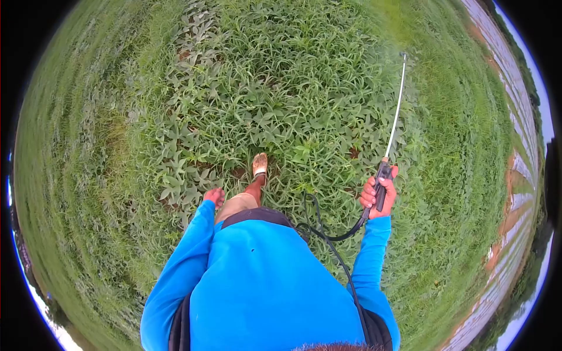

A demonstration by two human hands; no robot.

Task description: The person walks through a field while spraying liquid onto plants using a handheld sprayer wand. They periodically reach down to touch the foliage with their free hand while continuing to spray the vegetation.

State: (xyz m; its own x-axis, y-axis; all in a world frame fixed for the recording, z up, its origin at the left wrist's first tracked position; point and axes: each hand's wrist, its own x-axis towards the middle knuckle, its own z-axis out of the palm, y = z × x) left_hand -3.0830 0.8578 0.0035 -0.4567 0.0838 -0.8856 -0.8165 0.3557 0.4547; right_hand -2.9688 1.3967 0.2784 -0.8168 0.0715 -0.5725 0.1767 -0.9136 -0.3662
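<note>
My right hand (379,196) is wrapped round the black handle of a spray wand (396,112). The wand's thin pale tube points forward and slightly right, its tip above the plants, with a faint mist near it. From the handle's lower end a black hose (349,233) curves back to my waist. My left hand (215,197) hangs beside my left thigh with its fingers curled, and whether anything is in it cannot be made out.
Leafy green plants and long grass (304,76) cover the ground all round. One foot (260,163) shows ahead of my body among the leaves. Far right, pale strips (521,169) run along reddish soil.
</note>
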